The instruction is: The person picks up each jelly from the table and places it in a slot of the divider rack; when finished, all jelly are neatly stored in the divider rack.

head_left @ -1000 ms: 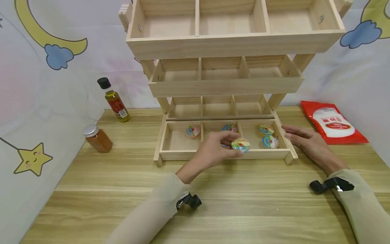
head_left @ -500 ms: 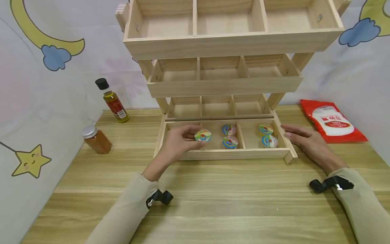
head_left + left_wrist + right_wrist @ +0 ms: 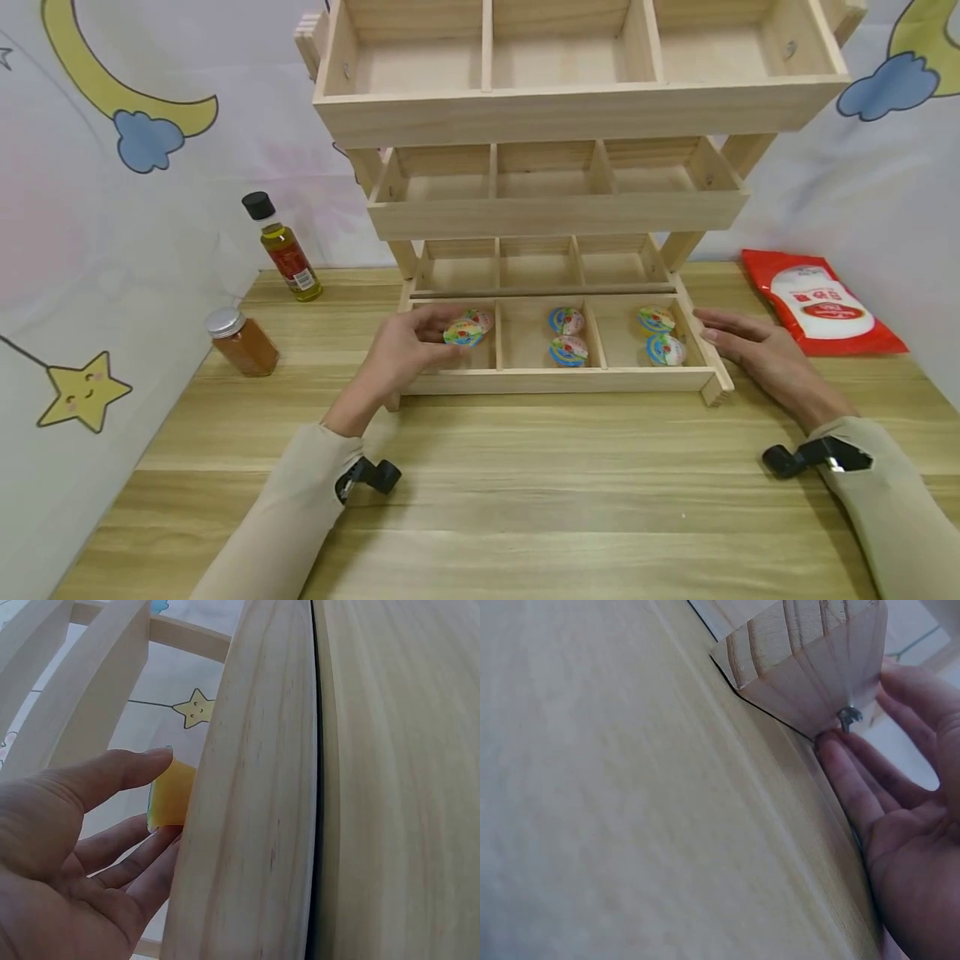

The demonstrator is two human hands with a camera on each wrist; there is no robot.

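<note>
My left hand (image 3: 390, 357) pinches a yellow jelly cup (image 3: 462, 334) between thumb and fingers, over the bottom tray's left compartment. The left wrist view shows the cup's orange-yellow side (image 3: 172, 793) behind the tray's front board (image 3: 240, 795). Just behind it, partly covered, lies a pink-lidded jelly cup (image 3: 480, 318). Two jelly cups (image 3: 567, 350) sit in the middle compartment and two more (image 3: 665, 349) in the right one. My right hand (image 3: 772, 362) touches the right side of the wooden rack (image 3: 705, 367), its fingers fairly straight and holding nothing.
Upper tiers (image 3: 558, 215) of the rack overhang the bottom tray. An oil bottle (image 3: 289, 260) and a jar of reddish-brown powder (image 3: 243, 343) stand at left. A red and white bag (image 3: 825, 304) lies at right, beyond my right hand.
My left hand has carried the yellow jelly cup leftward, from the middle compartment to the left one, uncovering the two cups in the middle. My right hand has stayed in place.
</note>
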